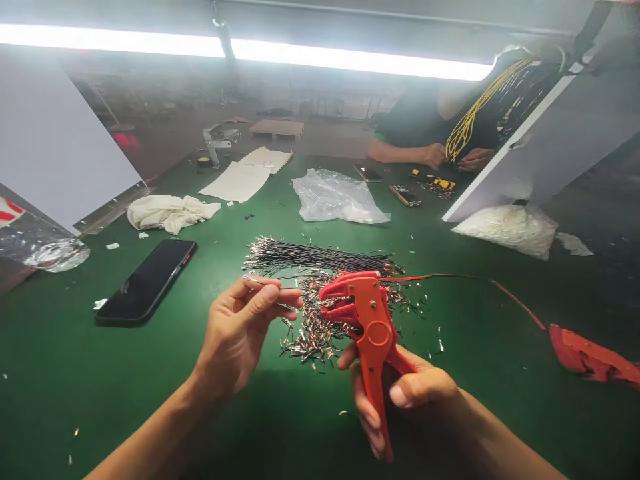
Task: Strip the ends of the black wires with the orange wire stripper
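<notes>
My right hand is wrapped round the handles of a red and orange wire stripper, whose jaws point left and stand apart. Between thumb and fingers, my left hand pinches a thin black wire, its end a little left of the jaws. Beyond the tool lies a bundle of black wires with bare, silvery ends at the left. A heap of short wire scraps with bits of copper and black insulation spreads under and behind the stripper's jaws.
A black phone, white cloth and clear plastic bag lie around the green table. At the right, a red tool joins a thin red cord. Across the table, a person's hands hold yellow wires beside a white panel.
</notes>
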Available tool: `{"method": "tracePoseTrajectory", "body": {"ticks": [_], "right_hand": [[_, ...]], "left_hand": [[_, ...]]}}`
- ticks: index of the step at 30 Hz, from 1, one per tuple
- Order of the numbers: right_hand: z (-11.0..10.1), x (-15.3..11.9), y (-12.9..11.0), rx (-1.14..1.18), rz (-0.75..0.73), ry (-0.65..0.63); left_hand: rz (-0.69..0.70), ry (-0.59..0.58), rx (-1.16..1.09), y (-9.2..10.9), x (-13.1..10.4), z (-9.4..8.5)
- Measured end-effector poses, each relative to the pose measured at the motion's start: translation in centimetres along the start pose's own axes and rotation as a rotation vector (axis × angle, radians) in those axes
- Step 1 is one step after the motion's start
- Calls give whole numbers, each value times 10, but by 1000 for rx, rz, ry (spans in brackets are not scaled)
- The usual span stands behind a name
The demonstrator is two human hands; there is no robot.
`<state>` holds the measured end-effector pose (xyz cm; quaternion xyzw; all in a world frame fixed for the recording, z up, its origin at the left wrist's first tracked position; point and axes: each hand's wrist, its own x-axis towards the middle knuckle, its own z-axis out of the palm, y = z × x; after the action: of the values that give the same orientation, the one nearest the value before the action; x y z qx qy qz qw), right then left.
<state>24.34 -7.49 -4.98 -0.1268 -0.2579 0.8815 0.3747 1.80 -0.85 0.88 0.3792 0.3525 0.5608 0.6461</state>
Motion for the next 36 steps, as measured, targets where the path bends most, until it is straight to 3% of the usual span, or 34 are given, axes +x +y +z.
{"method": "tracePoseTrajectory", "body": {"ticks": [4, 7, 14, 26, 36], "right_hand": [[-3, 0, 5, 22, -36, -17], [-3, 1, 7, -5, -24, -4], [1, 1, 3, -35, -47, 30], [4, 2, -3, -50, -96, 29], [4, 3, 3, -82, -48, 62]], "left_hand": [[-196, -40, -163, 0, 5, -2], [-251, -62, -188, -5, 3, -3], [-248, -68, -175, -13, 2, -4], [-297, 43, -142, -16, 3, 0], [-308, 50, -120, -18, 0, -1]]}}
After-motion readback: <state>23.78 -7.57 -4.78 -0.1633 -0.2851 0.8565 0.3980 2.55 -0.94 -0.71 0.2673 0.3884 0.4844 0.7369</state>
